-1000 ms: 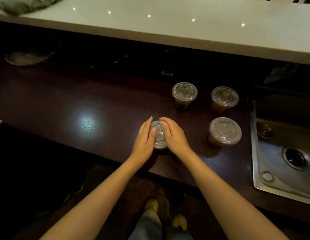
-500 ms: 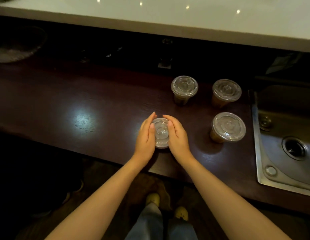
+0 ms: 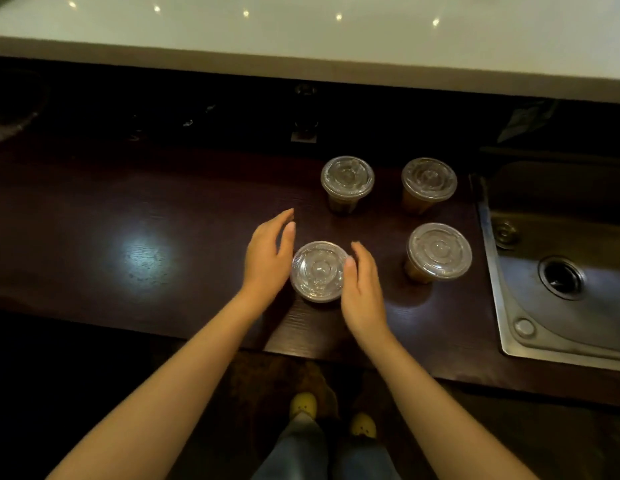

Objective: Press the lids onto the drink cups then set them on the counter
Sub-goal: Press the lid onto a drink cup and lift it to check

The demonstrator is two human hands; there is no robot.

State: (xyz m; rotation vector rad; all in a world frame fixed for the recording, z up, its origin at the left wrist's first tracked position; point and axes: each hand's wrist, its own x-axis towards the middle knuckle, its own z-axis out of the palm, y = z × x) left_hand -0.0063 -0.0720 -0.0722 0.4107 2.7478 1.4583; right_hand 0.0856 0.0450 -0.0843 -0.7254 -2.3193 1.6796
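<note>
A clear plastic drink cup with a flat clear lid (image 3: 318, 271) stands on the dark wooden counter (image 3: 145, 216) in front of me. My left hand (image 3: 268, 256) hovers just left of it, fingers spread and lifted off. On the cup's right side is my right hand (image 3: 362, 291), fingers loose, its thumb near the lid's rim. Three more lidded cups of brown drink stand further back and right: one at the back middle (image 3: 347, 180), one at the back right (image 3: 429, 181), one nearer on the right (image 3: 438, 251).
A steel sink (image 3: 561, 271) is set into the counter at the right. A raised white countertop (image 3: 301, 36) runs along the back, with a dark recess under it. A round dish (image 3: 10, 112) sits in shadow at the far left.
Both hands lay pressed over the lid before. They have now parted and lifted off, so the whole lid shows. The view has tilted slightly.
</note>
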